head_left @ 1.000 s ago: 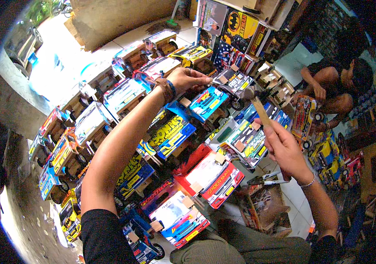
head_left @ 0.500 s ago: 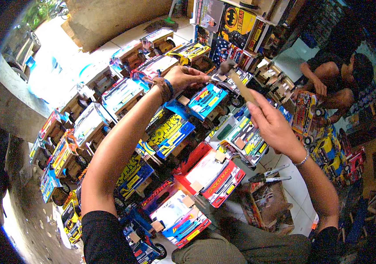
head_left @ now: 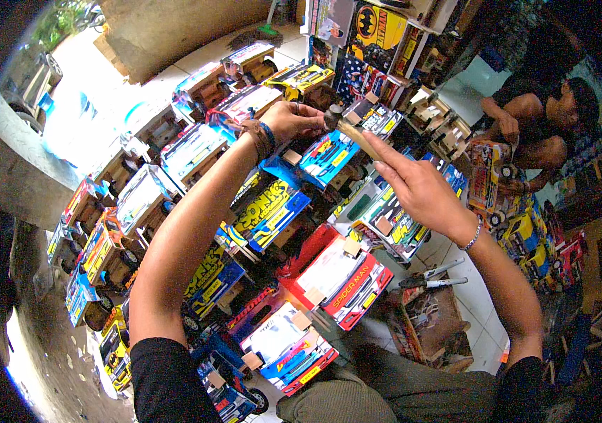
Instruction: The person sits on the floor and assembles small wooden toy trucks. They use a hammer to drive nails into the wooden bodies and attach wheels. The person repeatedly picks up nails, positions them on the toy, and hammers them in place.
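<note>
My right hand (head_left: pixel 421 192) grips the wooden handle of a small hammer (head_left: pixel 343 125). Its dark head hovers right beside the fingertips of my left hand (head_left: pixel 292 120). My left hand reaches far out, with a braided band on the wrist. Its fingers pinch the top edge of a blue toy truck (head_left: pixel 329 155); anything small between them is too tiny to tell. Rows of colourful wooden toy trucks lie under both arms, among them a red and white one (head_left: pixel 340 278).
Many more toy trucks (head_left: pixel 139 197) fill the floor to the left and far side. Pliers (head_left: pixel 431 276) lie on a wooden crate at the right. A seated person (head_left: pixel 548 120) works on a toy truck at the upper right. Printed boards (head_left: pixel 375 32) lean at the back.
My right hand has carried the hammer up and to the left, bringing its head close to my left fingertips. My left hand has stayed on the blue toy truck.
</note>
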Demonstrator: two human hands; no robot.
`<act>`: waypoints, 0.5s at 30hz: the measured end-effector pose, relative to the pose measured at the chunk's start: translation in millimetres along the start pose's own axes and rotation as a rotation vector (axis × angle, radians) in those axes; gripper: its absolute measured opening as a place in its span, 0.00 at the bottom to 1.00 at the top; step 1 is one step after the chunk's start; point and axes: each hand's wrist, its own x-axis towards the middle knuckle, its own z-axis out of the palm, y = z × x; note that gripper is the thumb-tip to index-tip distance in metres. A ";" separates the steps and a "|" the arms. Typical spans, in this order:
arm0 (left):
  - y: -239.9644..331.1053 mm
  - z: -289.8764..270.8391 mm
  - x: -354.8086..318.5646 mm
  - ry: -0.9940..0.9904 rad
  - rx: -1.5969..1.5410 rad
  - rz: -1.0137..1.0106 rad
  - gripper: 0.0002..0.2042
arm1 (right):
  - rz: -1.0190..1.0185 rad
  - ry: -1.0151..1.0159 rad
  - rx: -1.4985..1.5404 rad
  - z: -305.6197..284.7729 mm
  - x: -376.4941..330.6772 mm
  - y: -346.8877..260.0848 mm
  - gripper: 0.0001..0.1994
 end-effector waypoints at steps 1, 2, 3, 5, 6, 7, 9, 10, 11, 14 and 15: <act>0.3 0.3 0.2 0.018 0.010 -0.005 0.14 | 0.022 -0.021 -0.031 0.3 0.3 0.1 0.26; 1.0 0.7 -0.1 -0.003 -0.002 -0.001 0.14 | 0.004 0.010 -0.012 0.5 0.5 0.1 0.26; 1.9 1.2 -1.0 0.003 -0.005 -0.013 0.14 | -0.006 0.037 0.011 1.2 0.6 -0.3 0.26; 4.4 2.6 -3.5 0.020 0.033 -0.031 0.14 | -0.019 0.099 0.039 2.6 0.7 -1.5 0.26; 5.5 3.6 -4.8 0.031 0.075 -0.037 0.14 | -0.021 0.135 0.043 3.6 0.5 -2.3 0.26; 7.1 4.3 -5.9 0.023 0.111 -0.036 0.15 | -0.026 0.151 0.041 3.4 0.5 -2.5 0.26; 9.3 5.3 -7.7 0.014 0.089 -0.006 0.15 | -0.009 0.023 -0.098 2.9 0.3 -2.2 0.26; 10.0 5.3 -8.1 0.014 0.081 0.000 0.16 | 0.013 -0.050 -0.174 2.2 0.4 -1.5 0.26; 10.1 5.8 -8.1 0.013 0.093 -0.005 0.16 | 0.015 -0.010 -0.136 2.9 0.6 -1.2 0.26; 8.5 5.1 -7.8 0.022 0.099 -0.035 0.16 | 0.025 0.114 -0.052 5.4 2.1 0.5 0.26; 8.3 4.0 -7.2 -0.001 0.074 -0.035 0.16 | 0.009 0.158 -0.031 6.5 3.2 0.8 0.26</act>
